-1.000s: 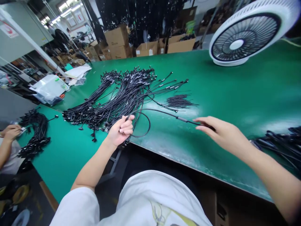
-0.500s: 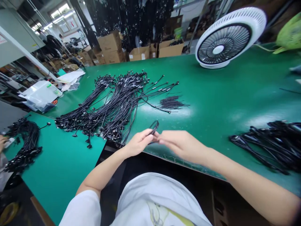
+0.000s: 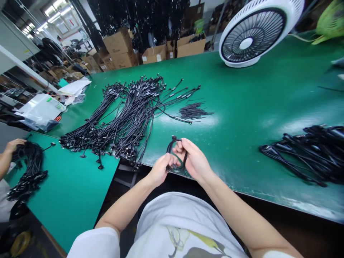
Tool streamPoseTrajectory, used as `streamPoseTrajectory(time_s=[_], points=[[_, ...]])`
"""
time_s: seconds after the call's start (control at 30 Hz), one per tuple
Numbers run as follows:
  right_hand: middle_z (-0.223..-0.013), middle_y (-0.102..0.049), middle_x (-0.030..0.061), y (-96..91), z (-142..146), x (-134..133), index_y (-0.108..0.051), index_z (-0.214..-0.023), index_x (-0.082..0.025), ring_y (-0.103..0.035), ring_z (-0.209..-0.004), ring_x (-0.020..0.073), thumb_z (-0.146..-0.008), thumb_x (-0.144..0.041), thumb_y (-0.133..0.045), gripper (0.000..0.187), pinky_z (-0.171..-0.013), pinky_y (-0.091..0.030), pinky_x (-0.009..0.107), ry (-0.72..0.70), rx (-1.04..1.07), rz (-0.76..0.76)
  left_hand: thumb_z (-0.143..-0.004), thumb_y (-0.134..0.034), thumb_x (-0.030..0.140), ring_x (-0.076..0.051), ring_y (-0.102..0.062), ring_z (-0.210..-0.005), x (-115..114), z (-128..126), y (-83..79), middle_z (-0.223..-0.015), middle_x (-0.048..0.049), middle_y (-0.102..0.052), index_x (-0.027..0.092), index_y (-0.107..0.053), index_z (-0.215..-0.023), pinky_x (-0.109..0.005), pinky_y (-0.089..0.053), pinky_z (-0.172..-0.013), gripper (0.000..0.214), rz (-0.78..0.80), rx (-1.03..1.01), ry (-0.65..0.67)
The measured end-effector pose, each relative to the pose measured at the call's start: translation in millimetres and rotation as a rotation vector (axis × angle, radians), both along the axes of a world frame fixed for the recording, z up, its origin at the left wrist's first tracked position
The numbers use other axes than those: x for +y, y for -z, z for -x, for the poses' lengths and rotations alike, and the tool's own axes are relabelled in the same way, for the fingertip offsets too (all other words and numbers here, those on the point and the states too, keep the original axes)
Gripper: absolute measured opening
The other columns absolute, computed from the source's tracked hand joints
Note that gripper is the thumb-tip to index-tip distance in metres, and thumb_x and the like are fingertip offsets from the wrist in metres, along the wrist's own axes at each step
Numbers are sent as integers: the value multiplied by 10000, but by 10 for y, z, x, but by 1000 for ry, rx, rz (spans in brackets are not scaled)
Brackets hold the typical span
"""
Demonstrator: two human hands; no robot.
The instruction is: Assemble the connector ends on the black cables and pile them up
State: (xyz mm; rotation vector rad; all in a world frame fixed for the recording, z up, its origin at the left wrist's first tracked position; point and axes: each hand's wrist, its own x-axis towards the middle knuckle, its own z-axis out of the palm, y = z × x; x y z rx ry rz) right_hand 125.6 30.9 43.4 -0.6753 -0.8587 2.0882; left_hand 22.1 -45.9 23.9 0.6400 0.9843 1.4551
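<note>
A black cable (image 3: 169,146), bent into a loop with a small connector at its top, is held up at the table's front edge. My left hand (image 3: 161,168) pinches the loop's left side. On the other side, my right hand (image 3: 195,159) has its fingers curled round the cable. Beyond them lies a small pile of thin black ties (image 3: 194,111). Left of that spreads a big heap of black cables (image 3: 129,118) with connectors at both ends. To my right is a pile of folded black cables (image 3: 309,154).
A white fan (image 3: 245,43) stands at the back of the green table (image 3: 231,107). On the lower left table, another person's hand (image 3: 14,144) touches a cable bundle (image 3: 33,161). Cardboard boxes (image 3: 119,46) stand behind. A white plastic bin (image 3: 40,107) sits at left.
The cable has opened from a narrow coil into a wider loop between my hands. My right hand has turned and now grips its right side. The other person's hand has risen to the bundle.
</note>
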Motion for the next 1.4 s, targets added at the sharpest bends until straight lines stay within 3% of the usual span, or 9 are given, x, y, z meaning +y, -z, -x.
streamPoseTrajectory(time_s=[0.13,0.27,0.5,0.63,0.73,0.87,1.0,1.2,1.4], points=[[-1031,-633,40,27,84,-107,-571,-951,-227,-617,-917,163,-807,-596,-610,399,-644,-506,244,69,-67,-59,-746,-658,608,-133,-557,-712,-72,-43,9,-776,-29,-553,163,-389,-598,-279,-450,-672,540,174,-99,126],[-798,-600,-22,-12,92,-128,-514,-910,-228,-549,-635,80,-832,-609,-579,394,-559,-453,194,67,-31,-103,-702,-648,680,-140,-573,-672,-110,-51,37,-722,-23,-561,169,-418,-680,-272,-434,-625,561,245,-48,303],[-547,-335,-99,-49,25,83,-548,-888,-187,-191,-388,20,-804,-659,-577,480,-358,-190,159,-135,9,-4,-757,-603,666,-73,-382,-535,-58,-190,102,-620,76,-417,180,-429,-1048,-233,-297,-542,593,78,113,287],[-546,-394,-74,39,-6,164,-566,-850,-207,-349,-398,55,-875,-610,-504,408,-411,-340,195,25,-169,-391,-800,-533,678,-68,-371,-524,-20,-195,64,-598,60,-363,136,-500,-814,-241,-298,-531,543,130,68,318],[-679,-567,3,53,-134,328,-616,-858,-214,-573,-637,136,-936,-512,-452,348,-687,-491,302,25,-411,-826,-794,-585,633,-62,-346,-504,16,-118,64,-579,79,-308,159,-462,-742,-235,-305,-523,492,176,27,259],[-1139,-637,57,49,-390,524,-640,-1077,-261,-534,-1140,243,-943,-293,-474,216,-1088,-261,505,-173,-598,-1508,-833,-514,631,-84,-365,-508,94,80,81,-566,70,-345,188,-426,-715,-251,-329,-547,467,180,289,303],[-860,-623,63,180,-537,501,-620,-988,-185,-556,-837,210,-951,-129,-331,296,-978,-344,449,-432,-774,-1907,-936,-390,471,-116,-421,-567,203,171,32,-602,25,-474,184,-478,-732,-259,-335,-609,363,146,743,548],[-762,-549,55,413,-621,515,-543,-880,-153,-458,-633,181,-997,-301,-347,272,-571,-268,317,-539,-958,-1988,-915,-438,315,-143,-481,-662,389,110,38,-736,8,-568,204,-530,-815,-251,-336,-649,177,152,941,586],[-709,-568,38,416,-660,718,-548,-836,-166,-452,-598,158,-970,-176,-341,247,-572,-230,308,-667,-856,-1906,-881,-498,485,-143,-552,-676,567,203,111,-715,-6,-595,181,-506,-843,-273,-425,-703,306,286,486,716]])
